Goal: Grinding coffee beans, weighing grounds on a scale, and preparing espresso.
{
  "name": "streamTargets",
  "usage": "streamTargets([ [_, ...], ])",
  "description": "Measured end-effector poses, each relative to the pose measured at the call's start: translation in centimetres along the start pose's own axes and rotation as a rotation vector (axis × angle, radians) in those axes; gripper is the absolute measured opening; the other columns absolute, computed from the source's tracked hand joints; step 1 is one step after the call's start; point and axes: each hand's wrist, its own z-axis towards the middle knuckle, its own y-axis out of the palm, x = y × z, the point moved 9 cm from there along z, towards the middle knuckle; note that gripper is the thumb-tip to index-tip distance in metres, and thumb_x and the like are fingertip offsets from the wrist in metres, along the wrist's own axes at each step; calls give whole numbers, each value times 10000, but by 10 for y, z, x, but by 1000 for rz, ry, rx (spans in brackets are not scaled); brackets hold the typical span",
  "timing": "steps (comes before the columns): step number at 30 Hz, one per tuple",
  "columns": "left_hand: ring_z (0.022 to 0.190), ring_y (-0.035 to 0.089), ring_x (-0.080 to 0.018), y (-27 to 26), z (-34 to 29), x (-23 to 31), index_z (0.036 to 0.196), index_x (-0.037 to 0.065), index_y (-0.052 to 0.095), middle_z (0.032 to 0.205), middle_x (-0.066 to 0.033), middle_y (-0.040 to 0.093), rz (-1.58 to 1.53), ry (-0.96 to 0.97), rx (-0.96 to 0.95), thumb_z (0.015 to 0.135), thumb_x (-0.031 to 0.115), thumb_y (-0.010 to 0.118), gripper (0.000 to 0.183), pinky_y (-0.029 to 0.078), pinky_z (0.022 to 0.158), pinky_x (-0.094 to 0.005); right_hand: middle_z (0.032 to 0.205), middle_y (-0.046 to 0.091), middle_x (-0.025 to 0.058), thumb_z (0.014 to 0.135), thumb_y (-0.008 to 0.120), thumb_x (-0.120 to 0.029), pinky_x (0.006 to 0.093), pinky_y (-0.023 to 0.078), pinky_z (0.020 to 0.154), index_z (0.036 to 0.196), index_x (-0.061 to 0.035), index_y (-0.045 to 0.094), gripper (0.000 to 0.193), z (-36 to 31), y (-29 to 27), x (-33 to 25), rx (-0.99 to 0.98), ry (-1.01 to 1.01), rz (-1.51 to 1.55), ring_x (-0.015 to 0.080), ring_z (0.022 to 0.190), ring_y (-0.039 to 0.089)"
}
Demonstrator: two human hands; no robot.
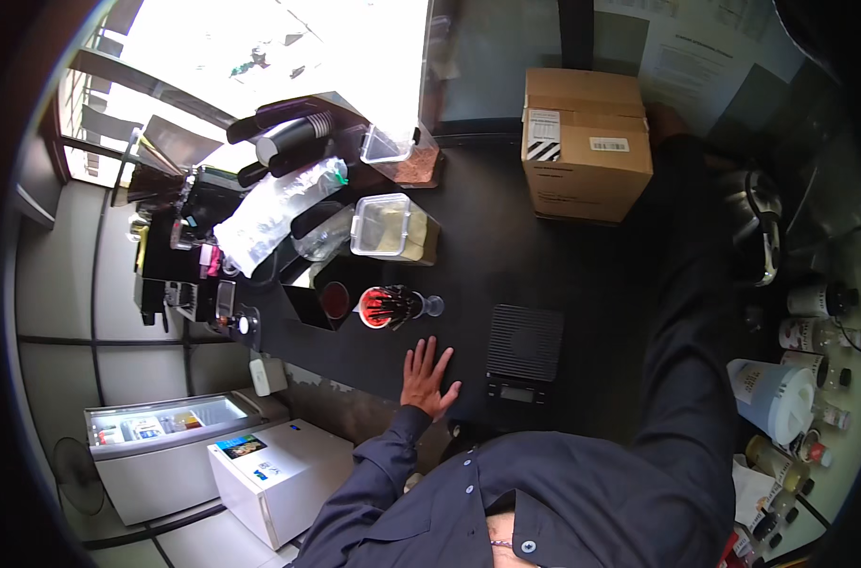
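Cardboard box point(582, 156) beside right hand point(670, 123)

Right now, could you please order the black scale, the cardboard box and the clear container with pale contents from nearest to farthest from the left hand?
In the head view, from the left hand:
1. Black scale, just to its right.
2. Clear container, ahead, slightly left.
3. Cardboard box, farthest ahead, to the right.
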Motion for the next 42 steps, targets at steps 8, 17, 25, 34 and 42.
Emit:
streamTargets([
  [8,1545,203,-402,-7,-5,-9,1561,173,398,1665,-195,255,6,21,49,900,460,628,756,149,1241,-568,983,639,217,937,680,-237,545,493,794,959,-33,617,215,-225,-33,-73,839,180,39,454,977,634],
  [17,1549,194,-403,-7,2,-9,1559,148,402,1668,-192,253,19,48,81,898,411,635,749,145,1246,-566,1135,723,144,926,756,-294,341,527,872,1108,32,682,381,-387,154,-12,582,450,1049,271,986,712],
  [25,1564,164,-368,-10,-2,-6,1589,152,349,1687,-159,225,47,72,94,942,409,588,736,118,1259,-543,892,753,51,909,793,-297,309,537,738,1057,39,712,376,-495,133,-7,462,608,1080,147,813,703],
  [34,1554,193,-375,-12,-3,-2,1568,151,387,1677,-162,248,37,78,122,946,411,597,707,144,1253,-548,1139,721,158,870,793,-343,361,544,904,1140,-10,719,435,-415,86,-47,488,186,469,305,1047,711],
  [42,1548,215,-364,-15,-12,-9,1555,161,408,1670,-150,270,6,57,179,940,408,619,694,159,1249,-541,837,758,156,790,811,-485,397,572,756,955,-68,785,450,-318,150,-34,188,520,403,305,804,751],
])
